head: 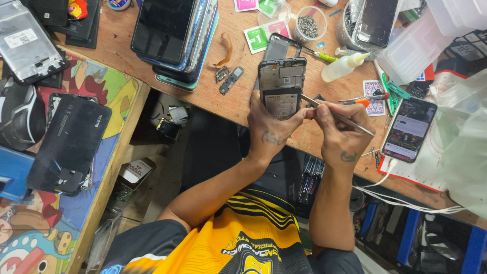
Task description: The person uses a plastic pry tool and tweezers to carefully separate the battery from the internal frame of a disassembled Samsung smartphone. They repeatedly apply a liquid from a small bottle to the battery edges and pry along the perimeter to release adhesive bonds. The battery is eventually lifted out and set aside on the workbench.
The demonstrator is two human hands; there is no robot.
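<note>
Wooden desk [223,96], seen from above, crowded with phone repair parts. Far left of centre lies a stack of phones [175,35]; at the left edge, a black back cover [68,144] rests on a bright cartoon mat [109,83]. At centre the left hand [271,129] closes its grip round the lower end of an opened phone [281,86], back removed and battery exposed, held just above the desk's near edge. It looks light and stiff but fragile inside, so the bare frame edges are judged the safest hold. The right hand [340,132] pinches thin metal tweezers [337,114], tip touching the phone's right side. A lit phone [408,129] lies right, a squeeze bottle [345,66] and a cup of screws [308,24] stand beyond. A loose phone frame [279,45] and small circuit boards [228,78] lie close behind the work, crowding it.
</note>
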